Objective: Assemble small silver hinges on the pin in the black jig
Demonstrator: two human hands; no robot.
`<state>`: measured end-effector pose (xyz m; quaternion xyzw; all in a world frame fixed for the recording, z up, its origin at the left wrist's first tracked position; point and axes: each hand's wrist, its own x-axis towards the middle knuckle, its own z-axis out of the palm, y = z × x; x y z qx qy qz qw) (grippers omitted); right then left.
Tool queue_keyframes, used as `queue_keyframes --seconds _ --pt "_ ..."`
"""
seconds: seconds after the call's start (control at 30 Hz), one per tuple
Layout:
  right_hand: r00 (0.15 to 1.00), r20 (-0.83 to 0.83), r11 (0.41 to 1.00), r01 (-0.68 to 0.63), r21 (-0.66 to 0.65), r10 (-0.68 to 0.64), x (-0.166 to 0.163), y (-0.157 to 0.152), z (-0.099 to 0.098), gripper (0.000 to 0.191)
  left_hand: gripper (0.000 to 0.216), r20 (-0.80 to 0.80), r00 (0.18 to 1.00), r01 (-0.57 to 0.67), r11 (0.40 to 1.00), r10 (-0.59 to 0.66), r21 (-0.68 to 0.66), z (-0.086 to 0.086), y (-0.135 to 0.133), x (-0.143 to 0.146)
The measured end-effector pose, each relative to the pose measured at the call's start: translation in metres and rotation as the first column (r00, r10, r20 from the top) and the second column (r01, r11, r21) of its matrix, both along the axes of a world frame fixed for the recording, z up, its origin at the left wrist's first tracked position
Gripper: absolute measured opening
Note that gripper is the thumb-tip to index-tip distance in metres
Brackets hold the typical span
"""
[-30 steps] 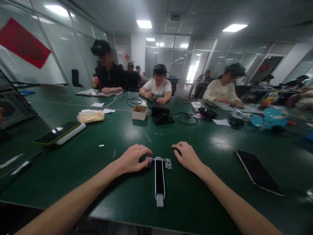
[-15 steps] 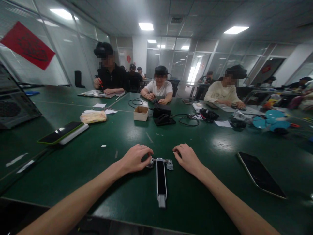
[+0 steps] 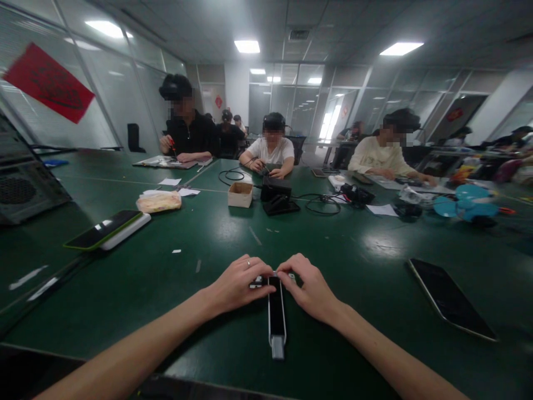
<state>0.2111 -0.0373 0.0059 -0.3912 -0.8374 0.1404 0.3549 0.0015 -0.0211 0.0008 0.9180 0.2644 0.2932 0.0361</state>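
A narrow bar [image 3: 276, 314] with a black face, a pale frame and a silver near end lies upright to me on the table. Small metal bracket-like pieces [image 3: 255, 282] stick out at its far end, partly covered by my fingers. My left hand [image 3: 239, 282] grips that end from the left, its thumb resting on the black face. From the right, my right hand [image 3: 310, 286] is closed, thumb and fingertips together at the bar's far tip. Whatever small thing those fingertips pinch is hidden.
On the green table [image 3: 216, 355], a phone [image 3: 449, 297] lies right and a green-edged phone [image 3: 104, 229] left. Further off stand a small cardboard box [image 3: 240, 195], a black stand [image 3: 277, 194] with cables and a blue fan blade [image 3: 464, 204]. Several people sit working across the table.
My right hand has moved left to the bar's far end. My left hand has shifted right, its thumb now on the bar's face. The bar looks nearly unmoved.
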Motion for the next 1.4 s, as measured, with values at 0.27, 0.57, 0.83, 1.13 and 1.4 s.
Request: queue_keyframes --seconds 0.27,0.57,0.83,1.13,1.4 --pt "0.996 -0.065 0.996 -0.062 -0.060 0.058 -0.006 -0.004 -0.007 0.019 0.021 0.093 0.992 0.081 0.992 -0.090 0.093 -0.005 0.001 0.003" --pt "0.998 -0.041 0.998 -0.052 0.023 0.053 0.000 -0.003 0.000 0.022 0.010 0.086 0.996 0.026 0.995 -0.034 0.096 0.001 0.005 -0.002" --pt "0.986 0.111 0.991 0.120 0.063 -0.126 0.029 0.021 -0.006 0.022 0.010 0.069 0.993 -0.079 0.982 0.092 -0.171 0.007 0.020 -0.021" --pt "0.975 0.170 0.986 0.156 -0.055 -0.145 0.023 0.019 -0.010 0.021 0.009 -0.056 0.995 -0.100 0.918 0.085 -0.384 0.002 0.022 -0.018" --pt "0.971 0.185 0.986 0.160 -0.051 -0.148 0.022 0.018 -0.011 0.022 0.009 -0.060 0.992 -0.124 0.870 0.108 -0.477 0.004 0.021 -0.015"
